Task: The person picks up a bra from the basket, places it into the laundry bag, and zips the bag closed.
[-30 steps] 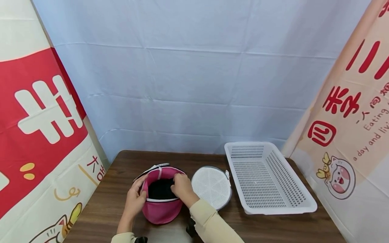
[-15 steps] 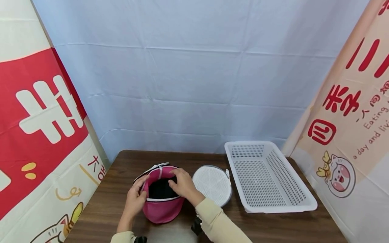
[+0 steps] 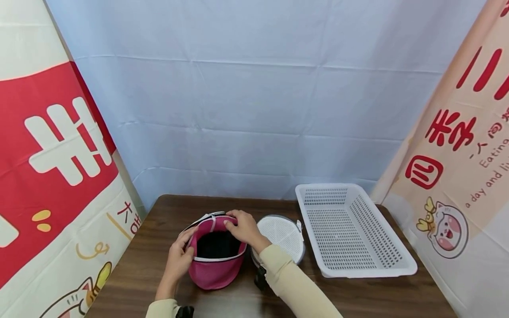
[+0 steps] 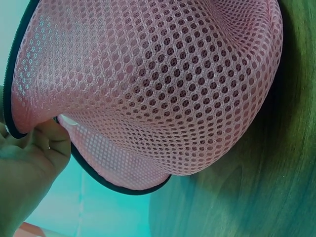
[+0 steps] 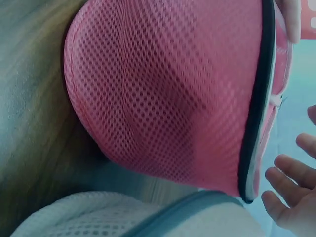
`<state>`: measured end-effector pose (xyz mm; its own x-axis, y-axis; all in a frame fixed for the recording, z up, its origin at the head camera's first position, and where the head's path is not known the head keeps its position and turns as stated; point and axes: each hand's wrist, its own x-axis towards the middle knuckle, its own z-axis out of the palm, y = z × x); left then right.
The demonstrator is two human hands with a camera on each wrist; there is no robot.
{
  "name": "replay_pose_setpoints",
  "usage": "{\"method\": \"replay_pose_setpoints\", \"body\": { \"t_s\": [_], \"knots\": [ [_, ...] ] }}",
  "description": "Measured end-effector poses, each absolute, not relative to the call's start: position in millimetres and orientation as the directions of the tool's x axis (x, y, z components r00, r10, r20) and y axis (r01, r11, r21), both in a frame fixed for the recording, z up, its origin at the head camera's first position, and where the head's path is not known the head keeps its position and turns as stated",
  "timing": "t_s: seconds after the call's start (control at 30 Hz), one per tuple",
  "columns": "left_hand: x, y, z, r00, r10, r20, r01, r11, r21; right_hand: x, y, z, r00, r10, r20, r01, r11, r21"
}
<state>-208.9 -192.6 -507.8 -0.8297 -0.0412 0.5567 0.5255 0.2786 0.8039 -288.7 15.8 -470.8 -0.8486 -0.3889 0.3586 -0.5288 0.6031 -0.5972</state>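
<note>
A pink mesh laundry bag [image 3: 216, 274] stands upright on the table, its black-and-white zip rim gaping and a black area visible inside. My left hand [image 3: 180, 257] pinches the left side of that rim; the left wrist view shows the thumb and fingers on the fold beside the black edging. At the far right of the opening is my right hand [image 3: 245, 229], its fingers over the rim in the head view. Seen from the right wrist, the fingers [image 5: 284, 182] are spread and loosely bent, a little apart from the bag's edge.
Just right of the pink bag lies a round white mesh laundry bag [image 3: 283, 236] with grey edging and a small tag. Beyond it stands a white perforated plastic basket [image 3: 324, 269]. The brown wooden table [image 3: 131, 274] ends against a pale cloth backdrop [image 3: 246, 110].
My right hand has lifted out of the pink bag's mouth and moved to its far right rim. The opening has widened slightly to the right. The left hand keeps its hold.
</note>
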Motion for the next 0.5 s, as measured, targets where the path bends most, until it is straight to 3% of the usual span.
{"method": "replay_pose_setpoints", "body": {
  "t_s": [0.5],
  "knots": [
    [-198, -184, -482, -0.836, -0.012, 0.549, 0.523, 0.285, 0.803, -318, 11, -481, -0.909, -0.385, 0.158, -0.356, 0.525, -0.773]
  ]
}}
